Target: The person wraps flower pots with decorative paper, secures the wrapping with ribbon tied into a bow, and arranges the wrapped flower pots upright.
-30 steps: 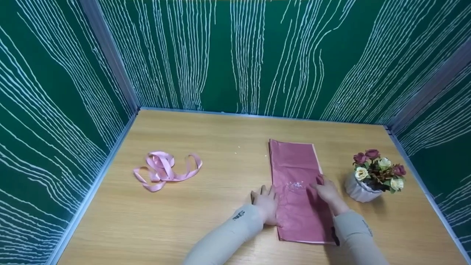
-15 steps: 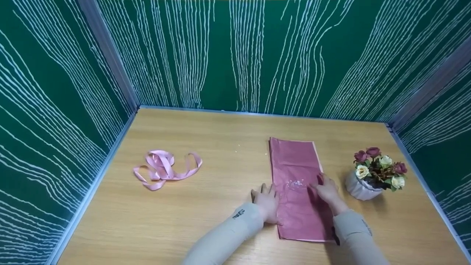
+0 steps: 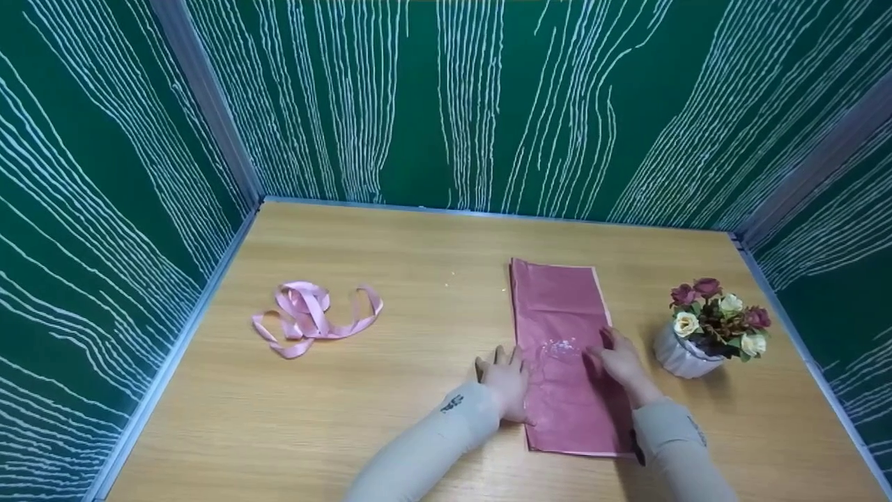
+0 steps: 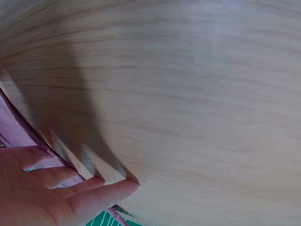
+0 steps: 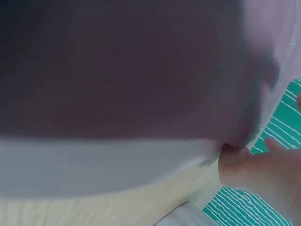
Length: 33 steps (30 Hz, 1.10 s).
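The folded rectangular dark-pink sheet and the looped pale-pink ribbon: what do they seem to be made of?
The folded rectangular dark-pink sheet looks like matte paper, with wrinkles and straight creases; thin fabric is possible. The looped pale-pink ribbon seems satiny fabric, from the sheen on its loops.

No lettering, brand, number or sign is legible.

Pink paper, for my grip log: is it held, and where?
Cannot tell: right hand touches the paper at its right edge, left hand at its left.
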Each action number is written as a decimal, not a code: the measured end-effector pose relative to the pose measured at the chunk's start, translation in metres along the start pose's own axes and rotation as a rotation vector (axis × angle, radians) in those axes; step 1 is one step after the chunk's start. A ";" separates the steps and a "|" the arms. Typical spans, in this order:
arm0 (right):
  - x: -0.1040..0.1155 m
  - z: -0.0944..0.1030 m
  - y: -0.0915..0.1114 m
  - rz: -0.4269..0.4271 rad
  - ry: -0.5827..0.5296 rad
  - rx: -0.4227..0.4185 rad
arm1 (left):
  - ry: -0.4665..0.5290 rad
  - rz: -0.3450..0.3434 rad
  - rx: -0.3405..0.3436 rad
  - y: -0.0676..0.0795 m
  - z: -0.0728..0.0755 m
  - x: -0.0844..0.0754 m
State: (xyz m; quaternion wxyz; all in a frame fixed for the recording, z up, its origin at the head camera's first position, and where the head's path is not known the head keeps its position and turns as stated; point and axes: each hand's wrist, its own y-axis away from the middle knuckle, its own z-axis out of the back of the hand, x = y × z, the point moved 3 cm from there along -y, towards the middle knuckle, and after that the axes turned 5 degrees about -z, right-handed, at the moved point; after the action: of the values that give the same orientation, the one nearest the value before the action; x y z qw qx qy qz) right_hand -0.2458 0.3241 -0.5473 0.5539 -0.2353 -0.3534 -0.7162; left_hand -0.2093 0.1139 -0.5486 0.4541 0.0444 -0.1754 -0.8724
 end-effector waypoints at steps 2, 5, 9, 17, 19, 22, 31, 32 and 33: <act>0.000 0.000 -0.001 -0.015 -0.018 0.001 | 0.001 0.000 0.004 0.000 0.000 0.001; -0.002 0.001 -0.003 -0.049 -0.032 -0.017 | 0.007 0.002 0.015 0.000 0.000 0.001; -0.006 0.005 -0.003 -0.070 0.025 -0.084 | 0.017 0.003 0.019 0.001 0.001 0.001; -0.011 0.012 0.000 -0.117 0.123 -0.092 | 0.010 0.005 0.012 0.003 0.002 0.002; -0.011 0.014 0.001 -0.132 0.115 -0.076 | 0.008 0.004 0.013 0.003 0.002 0.001; -0.011 0.017 0.003 -0.146 0.114 -0.077 | -0.003 0.002 0.013 0.002 0.003 0.000; -0.003 0.026 0.004 -0.066 0.173 -0.053 | -0.013 -0.010 0.024 0.002 0.002 0.000; -0.001 0.027 0.005 -0.062 0.172 -0.045 | -0.010 -0.007 0.024 0.002 0.002 0.001; 0.002 0.029 0.005 -0.062 0.166 -0.033 | -0.008 -0.005 0.023 0.003 0.002 0.001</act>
State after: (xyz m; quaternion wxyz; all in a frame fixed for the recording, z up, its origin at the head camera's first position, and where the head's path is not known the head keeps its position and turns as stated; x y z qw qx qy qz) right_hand -0.2436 0.3444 -0.5260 0.5551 -0.1730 -0.3014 -0.7557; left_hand -0.2085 0.1120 -0.5459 0.4508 0.0465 -0.1873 -0.8715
